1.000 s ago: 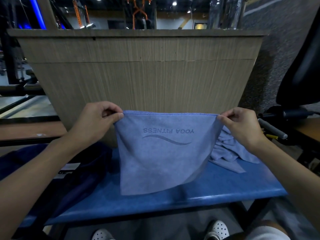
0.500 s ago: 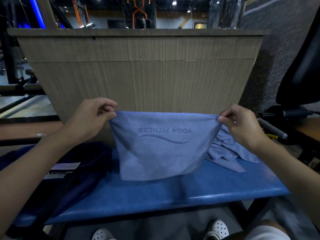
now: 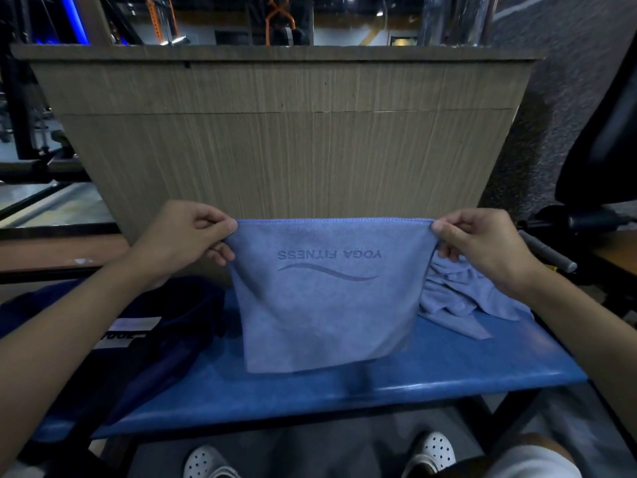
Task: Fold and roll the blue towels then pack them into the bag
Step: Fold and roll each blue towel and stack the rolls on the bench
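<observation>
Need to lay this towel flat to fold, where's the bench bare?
Bare bench: the near edge and under the held towel, between the dark bag at left and the crumpled towel at right rear, both crowded.

- left hand (image 3: 188, 236) and right hand (image 3: 482, 248) are bare, forearms too, right out to the frame edges
- white clogs with little round holes, bottom centre: left clog (image 3: 206, 462), right clog (image 3: 431, 450)
- white shorts (image 3: 537, 465) by a knee, bottom right corner

Dim indoor light, ceiling spots far back (small glare), wide-angle bending at edges, foreground soft.
</observation>
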